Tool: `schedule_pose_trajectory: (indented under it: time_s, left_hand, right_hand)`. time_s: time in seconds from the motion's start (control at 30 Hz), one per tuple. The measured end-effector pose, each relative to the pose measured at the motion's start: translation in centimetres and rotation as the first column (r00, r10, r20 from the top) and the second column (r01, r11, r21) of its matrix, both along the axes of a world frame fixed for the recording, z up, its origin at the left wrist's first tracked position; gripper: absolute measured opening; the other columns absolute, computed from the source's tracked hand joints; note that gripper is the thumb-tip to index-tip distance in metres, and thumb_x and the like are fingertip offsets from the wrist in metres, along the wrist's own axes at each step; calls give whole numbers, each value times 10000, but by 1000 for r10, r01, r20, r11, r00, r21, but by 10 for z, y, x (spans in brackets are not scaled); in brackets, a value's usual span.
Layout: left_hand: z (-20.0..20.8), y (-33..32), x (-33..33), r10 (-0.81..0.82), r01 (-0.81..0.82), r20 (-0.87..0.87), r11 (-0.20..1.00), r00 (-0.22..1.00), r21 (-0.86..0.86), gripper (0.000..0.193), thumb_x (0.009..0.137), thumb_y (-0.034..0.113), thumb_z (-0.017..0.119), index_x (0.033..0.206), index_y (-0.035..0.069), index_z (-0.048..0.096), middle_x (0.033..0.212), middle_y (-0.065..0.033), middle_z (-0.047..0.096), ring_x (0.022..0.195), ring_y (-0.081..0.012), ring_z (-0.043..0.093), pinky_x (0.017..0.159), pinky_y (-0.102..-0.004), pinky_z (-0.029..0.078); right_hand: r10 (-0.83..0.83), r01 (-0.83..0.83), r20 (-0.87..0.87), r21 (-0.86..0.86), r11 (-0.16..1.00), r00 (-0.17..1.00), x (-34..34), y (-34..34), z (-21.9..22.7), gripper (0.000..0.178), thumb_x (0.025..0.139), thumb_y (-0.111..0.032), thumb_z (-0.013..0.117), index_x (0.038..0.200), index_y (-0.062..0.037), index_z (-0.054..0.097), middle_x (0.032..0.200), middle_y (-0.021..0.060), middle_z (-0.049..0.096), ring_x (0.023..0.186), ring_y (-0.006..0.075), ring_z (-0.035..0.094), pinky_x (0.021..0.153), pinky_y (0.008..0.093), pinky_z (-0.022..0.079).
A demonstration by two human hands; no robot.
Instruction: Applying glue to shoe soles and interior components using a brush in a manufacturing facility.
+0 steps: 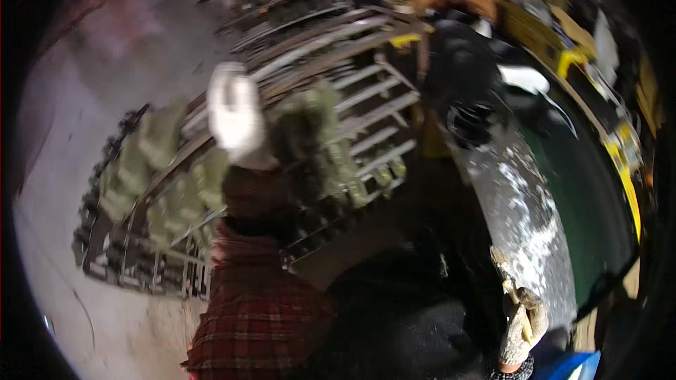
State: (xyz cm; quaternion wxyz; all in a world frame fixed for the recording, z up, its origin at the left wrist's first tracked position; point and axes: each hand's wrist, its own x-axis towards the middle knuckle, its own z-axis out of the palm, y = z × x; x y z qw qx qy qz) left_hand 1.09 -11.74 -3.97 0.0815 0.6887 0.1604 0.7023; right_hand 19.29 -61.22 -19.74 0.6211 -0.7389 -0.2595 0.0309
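My left hand, in a white glove, reaches out over a metal rack. Motion smears its fingers, and no held thing can be made out. Olive-green, boot-shaped pieces stand in rows on the rack, on both sides of my left forearm. Low on the right, my right hand wears a knitted off-white glove. Its fingers curl round a slim pale-handled tool with a brownish end, close to the edge of a grey worktop. White smears cover part of that worktop.
A dark green surface runs along the worktop's right side, edged by a yellow strip. A black rounded object stands at the worktop's far end. Another rack is farther back. Something blue shows at lower right.
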Motion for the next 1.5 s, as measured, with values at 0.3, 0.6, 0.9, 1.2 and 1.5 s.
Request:
schedule_pose_trajectory:
  time_s: [0.3, 0.6, 0.9, 1.2, 1.5]
  left_hand:
    - [49, 58, -229, 202, -130, 52, 786, 978, -605, 364, 757, 246, 753, 971, -47, 715, 962, -101, 700, 879, -183, 619, 842, -304, 465]
    - [29, -7, -83, -549, 872, 743, -48, 384, -486, 491, 940, 273, 538, 1279, -76, 470, 1218, -259, 564, 1062, -400, 580, 965, -511, 479]
    - [-87, -164, 128, -660, 293, 709, -646, 249, -705, 787, 946, 538, 389, 1379, -117, 333, 1097, -352, 601, 604, -326, 665, 339, -351, 503]
    - [-161, -228, 142, -412, -104, 869, -911, 274, -399, 658, 931, 484, 418, 1285, -68, 474, 1055, -289, 601, 894, -426, 632, 749, -560, 556]
    - [-227, -195, 119, -345, -244, 936, -903, -75, -353, 570, 987, 445, 415, 1345, 2, 425, 1172, -193, 565, 1054, -277, 592, 805, -389, 559]
  right_hand:
    - [104, -101, 131, -35, 994, 986, -16, 34, 20, 167, 926, -107, 561, 980, 42, 610, 871, 97, 631, 769, 175, 576, 724, 289, 471]
    - [-263, 263, -12, 1, 965, 965, -34, -23, 43, 148, 926, -88, 577, 990, 38, 619, 780, 43, 616, 656, 82, 523, 595, 230, 448]
    - [-934, 961, 280, 100, 259, 223, -57, -199, 128, 230, 935, -229, 613, 877, -12, 665, 707, -18, 561, 664, 51, 493, 600, 210, 381]
    - [-942, 941, 57, -91, 326, 332, -87, -247, 95, 219, 913, -230, 641, 836, -26, 658, 683, -51, 548, 616, 33, 467, 549, 197, 361]
    - [-670, 670, 2, 18, 742, 742, -41, -46, 107, 194, 931, -179, 606, 982, -5, 672, 873, 104, 699, 763, 157, 670, 709, 269, 553]
